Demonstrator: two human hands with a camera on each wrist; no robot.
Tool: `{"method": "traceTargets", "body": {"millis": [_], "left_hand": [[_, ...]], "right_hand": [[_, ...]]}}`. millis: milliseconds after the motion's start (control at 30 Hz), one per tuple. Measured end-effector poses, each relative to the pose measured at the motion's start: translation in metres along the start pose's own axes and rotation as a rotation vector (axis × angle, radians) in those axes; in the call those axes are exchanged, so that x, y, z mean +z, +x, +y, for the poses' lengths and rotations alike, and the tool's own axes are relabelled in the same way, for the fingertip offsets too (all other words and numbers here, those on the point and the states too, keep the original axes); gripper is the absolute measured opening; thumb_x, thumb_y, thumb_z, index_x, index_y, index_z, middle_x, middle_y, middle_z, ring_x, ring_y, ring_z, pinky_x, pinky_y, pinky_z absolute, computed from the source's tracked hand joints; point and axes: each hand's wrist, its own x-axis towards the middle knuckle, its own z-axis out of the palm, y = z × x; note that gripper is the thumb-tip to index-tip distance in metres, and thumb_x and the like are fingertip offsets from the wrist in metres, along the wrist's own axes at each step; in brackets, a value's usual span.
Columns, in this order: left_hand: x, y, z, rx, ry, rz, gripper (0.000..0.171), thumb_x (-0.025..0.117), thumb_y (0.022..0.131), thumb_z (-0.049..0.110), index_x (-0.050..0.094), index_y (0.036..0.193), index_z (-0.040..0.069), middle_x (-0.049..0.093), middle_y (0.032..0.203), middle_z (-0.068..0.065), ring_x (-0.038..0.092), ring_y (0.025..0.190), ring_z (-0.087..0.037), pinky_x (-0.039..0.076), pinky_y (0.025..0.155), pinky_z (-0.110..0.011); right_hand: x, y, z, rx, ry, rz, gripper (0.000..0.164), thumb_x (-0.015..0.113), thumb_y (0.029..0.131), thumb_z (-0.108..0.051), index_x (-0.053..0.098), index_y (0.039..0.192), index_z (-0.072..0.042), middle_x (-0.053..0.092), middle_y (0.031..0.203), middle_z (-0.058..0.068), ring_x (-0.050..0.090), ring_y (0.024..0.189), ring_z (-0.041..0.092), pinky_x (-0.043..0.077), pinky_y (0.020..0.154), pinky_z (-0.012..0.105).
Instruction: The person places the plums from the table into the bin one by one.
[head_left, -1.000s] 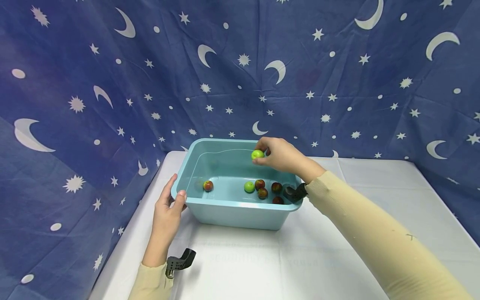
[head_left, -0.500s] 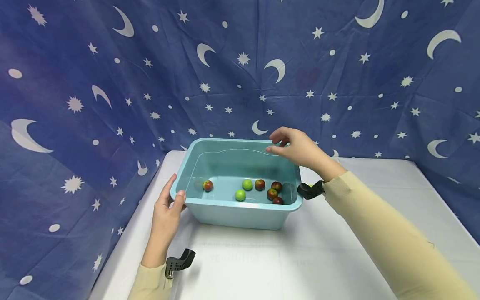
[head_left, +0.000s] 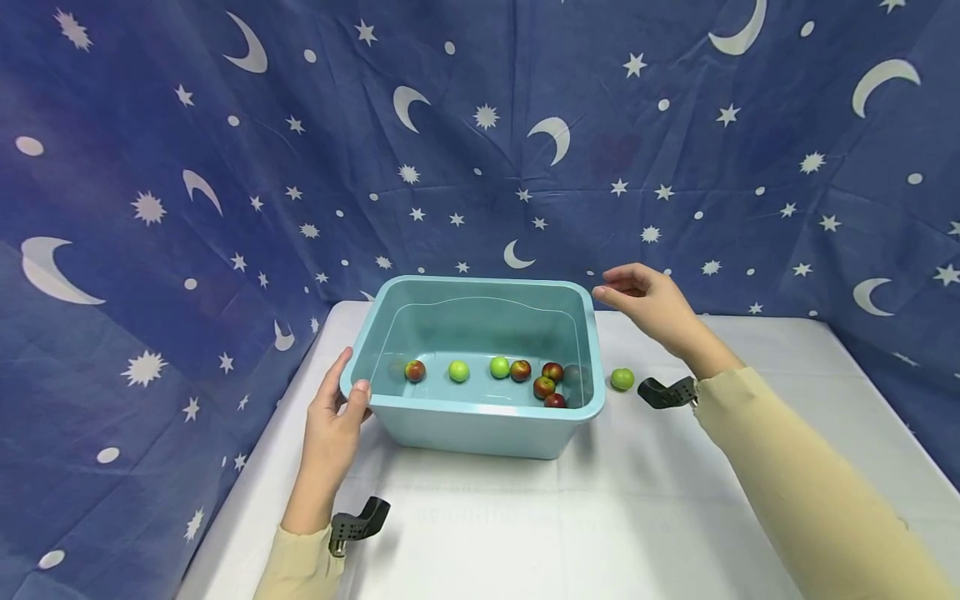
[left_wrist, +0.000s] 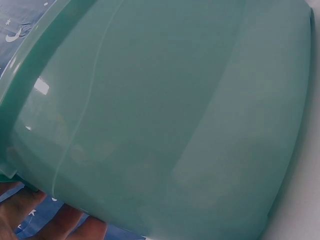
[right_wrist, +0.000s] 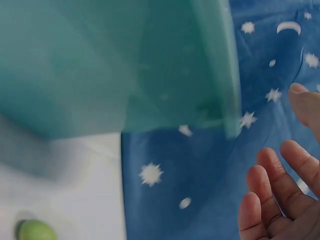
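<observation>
A light blue plastic basin (head_left: 480, 432) stands on the table. My left hand (head_left: 333, 429) grips its left rim, thumb over the edge and fingers outside; in the left wrist view the fingers (left_wrist: 60, 222) show beside the basin wall. Inside lie two green apples (head_left: 459, 371) and several red ones (head_left: 520, 371), one red apple (head_left: 415, 371) apart at the left. My right hand (head_left: 660, 308) hovers right of the basin, holding nothing, its fingers loosely bent. Another green apple (head_left: 622, 379) sits on the table below that hand, outside the basin.
A white cloth (head_left: 480, 533) covers the table. Blue fabric (head_left: 480, 150) with moons and stars hangs behind and along the sides. Each wrist carries a black camera mount (head_left: 360, 523).
My right hand has let go of a green apple over the basin and moved right, past the rim. The green apples inside have rolled about. My left hand stays in place.
</observation>
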Motion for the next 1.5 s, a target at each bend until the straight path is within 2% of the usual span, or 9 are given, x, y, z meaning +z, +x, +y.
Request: {"method": "traceTargets", "body": {"millis": [200,400,633,800,933,1133,1300,1500], "left_hand": [[0.0,0.001,-0.002,-0.009,0.01,0.002,0.055,0.055,0.099,0.025,0.035,0.151,0.027,0.04,0.147,-0.009,0.053,0.115,-0.026,0.054,0.083,-0.034],[0.0,0.001,-0.001,-0.004,0.011,0.006,0.054,0.055,0.099,0.026,0.036,0.15,0.029,0.041,0.146,-0.009,0.053,0.113,-0.026,0.054,0.083,-0.035],[0.0,0.0,-0.001,0.015,0.014,0.011,0.052,0.054,0.099,0.028,0.038,0.149,0.03,0.043,0.144,-0.009,0.053,0.113,-0.027,0.054,0.078,-0.022],[0.0,0.0,-0.002,0.013,0.022,0.013,0.052,0.054,0.1,0.028,0.038,0.149,0.03,0.044,0.143,-0.009,0.053,0.111,-0.026,0.055,0.081,-0.033],[0.0,0.0,0.0,0.008,0.02,0.01,0.052,0.054,0.1,0.028,0.038,0.148,0.032,0.043,0.143,-0.008,0.054,0.111,-0.025,0.054,0.084,-0.041],[0.0,-0.001,0.001,0.006,0.02,0.009,0.052,0.054,0.099,0.029,0.038,0.148,0.033,0.043,0.144,-0.007,0.053,0.111,-0.024,0.054,0.084,-0.041],[0.0,-0.001,0.002,-0.003,0.021,0.008,0.052,0.054,0.099,0.028,0.037,0.148,0.033,0.041,0.145,-0.008,0.054,0.111,-0.025,0.054,0.084,-0.041],[0.002,-0.005,0.021,-0.023,0.022,-0.005,0.055,0.053,0.1,0.024,0.034,0.151,0.021,0.04,0.145,-0.013,0.052,0.114,-0.028,0.052,0.086,-0.043]], "right_hand": [[0.001,-0.005,0.033,0.07,0.063,0.018,0.07,0.068,0.082,-0.057,0.051,0.132,-0.012,0.055,0.125,0.007,0.051,0.115,0.024,0.043,0.097,0.046],[0.008,-0.009,0.062,0.121,0.112,0.022,0.073,0.068,0.083,-0.056,0.049,0.135,-0.009,0.053,0.126,0.01,0.05,0.117,0.025,0.041,0.1,0.044],[0.018,-0.016,0.093,0.163,0.124,0.034,0.073,0.067,0.085,-0.053,0.048,0.137,-0.004,0.054,0.124,0.014,0.05,0.112,0.026,0.042,0.096,0.04],[0.023,-0.021,0.11,0.237,0.115,0.023,0.075,0.067,0.086,-0.052,0.045,0.141,-0.005,0.053,0.125,0.016,0.049,0.111,0.028,0.043,0.092,0.043],[0.027,-0.025,0.121,0.266,0.104,-0.004,0.078,0.067,0.086,-0.053,0.044,0.142,-0.005,0.053,0.122,0.016,0.05,0.11,0.031,0.043,0.092,0.045],[0.029,-0.03,0.131,0.322,0.062,-0.044,0.082,0.067,0.084,-0.057,0.043,0.143,-0.005,0.052,0.125,0.016,0.05,0.112,0.032,0.044,0.09,0.041],[0.031,-0.033,0.137,0.361,0.034,-0.065,0.08,0.067,0.085,-0.055,0.043,0.143,-0.006,0.05,0.131,0.018,0.048,0.118,0.033,0.042,0.096,0.046],[0.031,-0.034,0.141,0.334,0.032,-0.097,0.078,0.069,0.084,-0.054,0.045,0.141,-0.006,0.052,0.13,0.019,0.047,0.121,0.033,0.038,0.101,0.051]]}}
